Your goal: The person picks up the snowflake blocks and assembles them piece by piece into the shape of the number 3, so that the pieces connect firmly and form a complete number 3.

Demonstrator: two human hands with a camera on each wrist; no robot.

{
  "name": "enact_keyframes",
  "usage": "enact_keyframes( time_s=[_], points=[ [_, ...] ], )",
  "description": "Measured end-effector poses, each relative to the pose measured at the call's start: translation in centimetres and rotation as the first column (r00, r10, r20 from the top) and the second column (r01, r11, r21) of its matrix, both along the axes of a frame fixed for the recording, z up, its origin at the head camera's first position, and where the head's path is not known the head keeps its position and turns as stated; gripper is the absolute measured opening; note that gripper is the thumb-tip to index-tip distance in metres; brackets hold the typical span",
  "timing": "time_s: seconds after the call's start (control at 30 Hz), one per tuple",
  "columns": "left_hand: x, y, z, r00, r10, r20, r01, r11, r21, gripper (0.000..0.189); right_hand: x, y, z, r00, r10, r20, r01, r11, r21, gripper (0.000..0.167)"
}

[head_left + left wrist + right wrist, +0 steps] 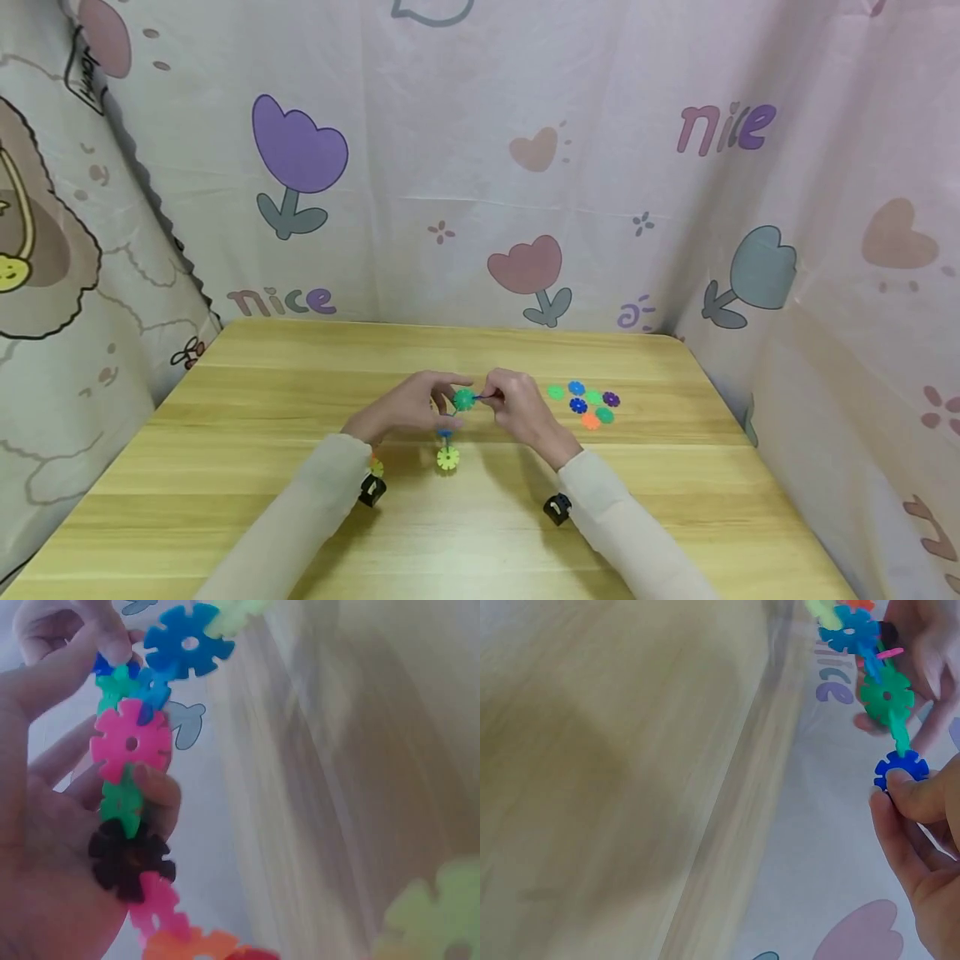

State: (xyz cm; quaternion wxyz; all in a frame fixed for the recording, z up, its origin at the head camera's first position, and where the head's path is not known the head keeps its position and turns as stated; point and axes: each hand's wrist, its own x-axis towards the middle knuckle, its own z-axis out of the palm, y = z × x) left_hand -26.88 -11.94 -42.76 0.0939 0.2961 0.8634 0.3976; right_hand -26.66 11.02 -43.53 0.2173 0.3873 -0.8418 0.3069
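Note:
A chain of notched plastic flower discs runs between the two hands above the table. My left hand [408, 404] holds the chain, its fingers curled about the part with a pink disc [112, 742], a green disc and a black disc [112, 859]. With thumb and fingertips my right hand [521, 408] pinches a dark blue disc [913, 760], which meets the green end of the chain [881, 694]. Off the side hangs a light blue disc [169, 651] with a yellow disc [447, 458] below it. Orange and red discs [199, 945] continue past the left palm, partly hidden by the left wrist in the head view.
Several loose discs in blue, green, purple and orange [591, 422] lie on the wooden table [660, 500], right of the right hand. A printed curtain [420, 167] hangs behind the table's back edge and along both sides. Each wrist carries a small black camera [557, 508].

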Motion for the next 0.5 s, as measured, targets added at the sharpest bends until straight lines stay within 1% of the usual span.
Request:
enact_keyframes(
  time_s=[0.1,0.27,0.43,0.5],
  points=[
    [0.06,-0.2,0.19,1.0,-0.02,0.024,0.02,1.0,-0.008,0.062,0.03,0.15,0.08,1.0,0.006,0.012,-0.006,1.0,0.005,0.023],
    [0.07,-0.16,0.14,0.997,-0.061,0.038,0.061,0.998,0.008,0.051,0.09,0.18,0.05,0.999,0.044,-0.016,-0.044,0.999,0.023,0.02],
    [0.16,-0.04,0.16,0.996,-0.088,0.029,0.087,0.996,0.03,0.043,0.22,-0.01,0.02,0.994,0.067,-0.085,-0.063,0.996,0.058,0.023],
    [0.23,-0.07,0.17,0.996,-0.09,0.026,0.089,0.996,0.03,0.044,0.23,-0.13,-0.12,0.988,0.072,-0.135,-0.061,0.995,0.085,0.027]
  ],
)
